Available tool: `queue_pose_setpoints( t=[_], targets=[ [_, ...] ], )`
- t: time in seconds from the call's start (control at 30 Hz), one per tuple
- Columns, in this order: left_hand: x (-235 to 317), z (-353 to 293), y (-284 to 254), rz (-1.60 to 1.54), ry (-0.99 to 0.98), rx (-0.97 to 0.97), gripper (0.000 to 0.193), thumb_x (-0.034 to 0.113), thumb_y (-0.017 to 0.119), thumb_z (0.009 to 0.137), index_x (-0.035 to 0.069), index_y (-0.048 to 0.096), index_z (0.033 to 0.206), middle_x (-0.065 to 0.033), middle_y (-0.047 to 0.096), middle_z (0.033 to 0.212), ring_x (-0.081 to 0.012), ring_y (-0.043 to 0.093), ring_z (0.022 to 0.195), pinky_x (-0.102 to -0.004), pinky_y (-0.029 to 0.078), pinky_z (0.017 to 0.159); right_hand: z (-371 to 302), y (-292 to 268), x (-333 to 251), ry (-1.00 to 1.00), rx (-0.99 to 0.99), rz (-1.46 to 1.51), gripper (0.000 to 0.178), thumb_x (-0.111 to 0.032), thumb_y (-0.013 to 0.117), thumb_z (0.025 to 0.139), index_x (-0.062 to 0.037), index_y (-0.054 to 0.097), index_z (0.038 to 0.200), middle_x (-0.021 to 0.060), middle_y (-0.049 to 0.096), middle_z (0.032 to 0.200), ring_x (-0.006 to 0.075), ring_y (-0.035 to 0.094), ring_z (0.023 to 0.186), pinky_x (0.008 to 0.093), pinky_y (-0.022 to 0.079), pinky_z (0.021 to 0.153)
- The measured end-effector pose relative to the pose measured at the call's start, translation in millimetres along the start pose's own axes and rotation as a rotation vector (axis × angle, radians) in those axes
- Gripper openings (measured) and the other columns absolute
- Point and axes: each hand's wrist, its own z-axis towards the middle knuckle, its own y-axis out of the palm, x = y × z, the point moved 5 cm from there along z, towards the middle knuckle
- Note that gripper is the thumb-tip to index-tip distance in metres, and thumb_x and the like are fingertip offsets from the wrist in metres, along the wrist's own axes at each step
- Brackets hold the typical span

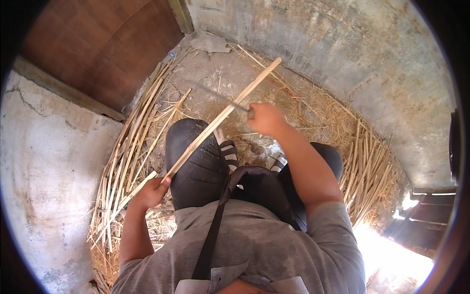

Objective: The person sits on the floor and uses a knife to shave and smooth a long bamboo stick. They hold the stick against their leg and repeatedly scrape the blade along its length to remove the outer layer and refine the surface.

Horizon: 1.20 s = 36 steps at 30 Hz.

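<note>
A long, pale bamboo strip (221, 118) slants up and to the right across my bent knee. Its lower end is in my closed left hand (151, 192), the thumb lying along it. My right hand (267, 119) is wrapped round the handle of a knife (215, 94). The thin dark blade points left and crosses the strip at its upper half; motion blurs it, and I cannot tell whether it touches the wood. A second, shorter strip end (139, 187) shows beside my left hand.
Long strips (131, 132) lie in a heap along the left wall, and another pile (367, 169) is on the right. Thin shavings (325, 110) cover the floor by the concrete wall (338, 44). A brown door panel (103, 44) stands far left, with a flat stone (210, 42) nearby.
</note>
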Motion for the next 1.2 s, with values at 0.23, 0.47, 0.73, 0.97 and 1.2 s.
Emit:
queue_pose_setpoints(
  t=[0.23,0.47,0.73,0.97,1.2],
  targets=[
    [-4.8,-1.5,7.2,-0.026,0.064,0.072,0.075,0.067,0.043,0.103,-0.004,0.061,0.084,-0.0103,0.057,0.067,-0.0208,0.052,0.064,-0.0403,0.044,0.062,5.2,31.4,-3.0,-0.115,-0.201,-0.031,0.038,-0.023,0.070,0.079,-0.0056,0.074,0.112,0.0226,0.073,0.105,0.0390,0.070,0.102,0.0496,0.056,0.088],
    [-5.4,0.0,3.2,-0.080,0.018,0.014,0.077,0.069,0.042,0.102,-0.004,0.063,0.088,-0.0124,0.060,0.073,-0.0222,0.056,0.071,-0.0391,0.048,0.068,21.5,-6.4,49.2,0.092,0.093,0.053,0.048,-0.030,0.073,0.081,0.0003,0.069,0.118,0.0244,0.072,0.110,0.0411,0.069,0.104,0.0467,0.056,0.090],
    [-15.5,5.3,10.3,-0.471,-0.101,-0.202,0.067,0.069,0.047,0.100,0.004,0.057,0.087,-0.0007,0.047,0.066,-0.0124,0.044,0.057,-0.0280,0.041,0.055,-9.6,-10.6,-4.5,-0.184,0.079,-0.014,0.038,-0.037,0.073,0.087,-0.0062,0.066,0.107,0.0183,0.073,0.091,0.0398,0.071,0.091,0.0496,0.057,0.080],
    [-22.8,6.8,11.5,-0.500,-0.100,-0.224,0.066,0.068,0.049,0.100,0.004,0.058,0.087,-0.0005,0.049,0.065,-0.0119,0.046,0.056,-0.0280,0.039,0.052,-29.9,-0.7,-49.3,-0.325,0.000,-0.267,0.034,-0.040,0.073,0.088,-0.0093,0.063,0.098,0.0146,0.070,0.078,0.0374,0.071,0.081,0.0497,0.055,0.071],
    [-3.5,8.0,0.6,-0.102,0.013,-0.010,0.073,0.069,0.050,0.099,-0.002,0.064,0.087,-0.0051,0.058,0.067,-0.0163,0.052,0.063,-0.0357,0.044,0.059,19.6,-8.4,48.5,0.054,0.111,-0.041,0.027,-0.030,0.070,0.086,-0.0106,0.071,0.105,0.0181,0.073,0.097,0.0365,0.071,0.096,0.0490,0.057,0.083]
  ],
)
